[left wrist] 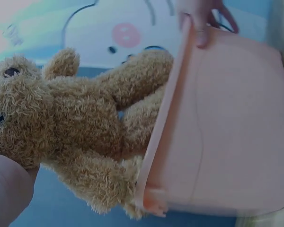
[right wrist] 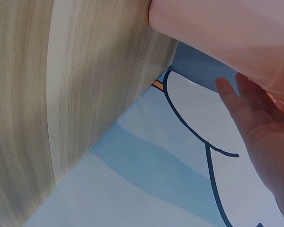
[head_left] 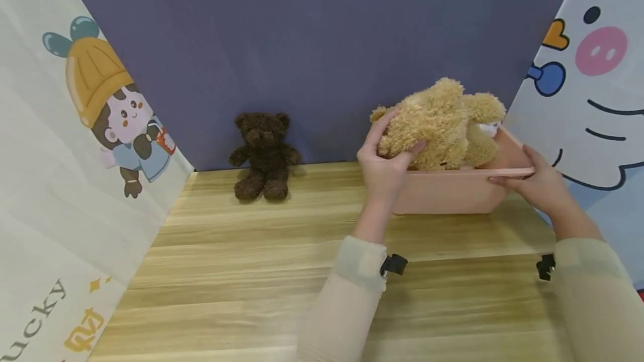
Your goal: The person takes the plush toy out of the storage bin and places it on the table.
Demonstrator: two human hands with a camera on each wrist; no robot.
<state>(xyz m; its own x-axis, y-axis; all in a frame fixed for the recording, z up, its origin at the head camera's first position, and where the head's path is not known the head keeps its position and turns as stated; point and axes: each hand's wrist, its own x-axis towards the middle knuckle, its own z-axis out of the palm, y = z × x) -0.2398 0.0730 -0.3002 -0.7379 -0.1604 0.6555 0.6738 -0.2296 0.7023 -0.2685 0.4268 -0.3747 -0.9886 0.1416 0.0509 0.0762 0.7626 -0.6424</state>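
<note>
In the head view my left hand (head_left: 383,169) holds a curly light-brown teddy bear (head_left: 432,122) over a pink bin (head_left: 448,194), thumb across the fur and fingers on the far side. The left wrist view shows the bear's head and body (left wrist: 80,109) outside the rim, its legs reaching in over it. My right hand (head_left: 543,183) grips the bin's right front corner, thumb on the near wall. Beside the bear, a tan plush part with a whitish patch (head_left: 487,129) shows inside the bin. The bin's floor is hidden.
A dark brown teddy bear (head_left: 264,155) sits on the wooden tabletop (head_left: 241,272) against the dark blue back panel (head_left: 312,43), well left of the bin. Printed cartoon panels (head_left: 604,127) stand at both sides, the right one close to the bin.
</note>
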